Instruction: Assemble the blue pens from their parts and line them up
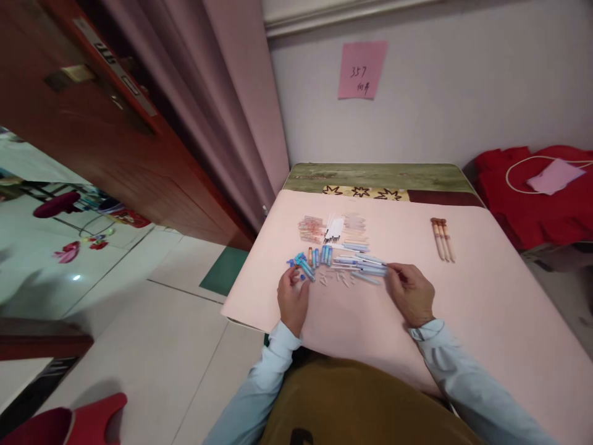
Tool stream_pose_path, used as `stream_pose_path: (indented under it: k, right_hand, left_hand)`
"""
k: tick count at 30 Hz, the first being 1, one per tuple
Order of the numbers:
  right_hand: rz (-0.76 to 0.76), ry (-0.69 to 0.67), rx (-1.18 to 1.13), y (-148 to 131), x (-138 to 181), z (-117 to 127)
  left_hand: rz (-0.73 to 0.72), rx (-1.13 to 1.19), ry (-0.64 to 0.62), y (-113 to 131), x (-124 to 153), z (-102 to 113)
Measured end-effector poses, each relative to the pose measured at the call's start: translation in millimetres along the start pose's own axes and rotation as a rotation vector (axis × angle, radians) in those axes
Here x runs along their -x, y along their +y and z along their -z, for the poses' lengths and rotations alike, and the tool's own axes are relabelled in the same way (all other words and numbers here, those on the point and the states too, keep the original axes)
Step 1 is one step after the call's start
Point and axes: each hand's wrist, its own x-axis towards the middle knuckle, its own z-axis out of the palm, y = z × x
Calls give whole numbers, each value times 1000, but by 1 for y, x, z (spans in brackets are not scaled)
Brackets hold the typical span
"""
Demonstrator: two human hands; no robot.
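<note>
My left hand (293,300) is at the near left of the pen parts, its thumb and forefinger apart. Its fingertips are beside a cluster of small blue pen parts (301,262), and a tiny blue piece lies by the thumb. My right hand (411,293) is closed at the right end of a bundle of pale blue pen barrels (364,264), its fingertips pinching one barrel's end. Short blue tubes (327,254) stand between the hands. Small clear pen tips (340,278) are scattered in front of the barrels.
Behind lie reddish clear parts (311,228), white refills with black ends (333,228) and pale clear pieces (354,227). Three brown-topped pens (443,239) rest at the right of the pink tabletop (491,321). A wooden door (139,142) is at left, a red cloth (514,204) at right.
</note>
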Motion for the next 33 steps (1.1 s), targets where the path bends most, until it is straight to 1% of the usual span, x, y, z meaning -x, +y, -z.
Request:
stream_pose_path:
  k: [3,5,8,10,16,21,24,27,33]
  right_hand:
    - [0,-6,0,1,0,0]
    - [0,-12,1,1,0,0]
    - [0,-15,-4,1,0,-1]
    - [0,-16,-10,0,0,-1]
    - [4,-22,5,0,-1,-1]
    - [17,-20,7,0,-1,-1]
    - [19,-18,5,0,0,-1]
    - [13,-17,-8,-1,1,0]
    - [23,-11,-5,-1,0,0]
  left_hand:
    - [-14,-53,97,-4,-10,8]
    - [-23,-91,125,-8,-23,13]
    - [-31,-101,82,-15,-41,14]
    - [-37,-111,54,-20,-48,12]
    - [-72,-112,24,-25,-44,7]
    - [-122,-151,4,-20,-42,10]
    - [-145,-164,20,-18,-41,11]
    - [-146,-163,33,-17,-41,11]
    - [-128,-158,21,-16,-42,9]
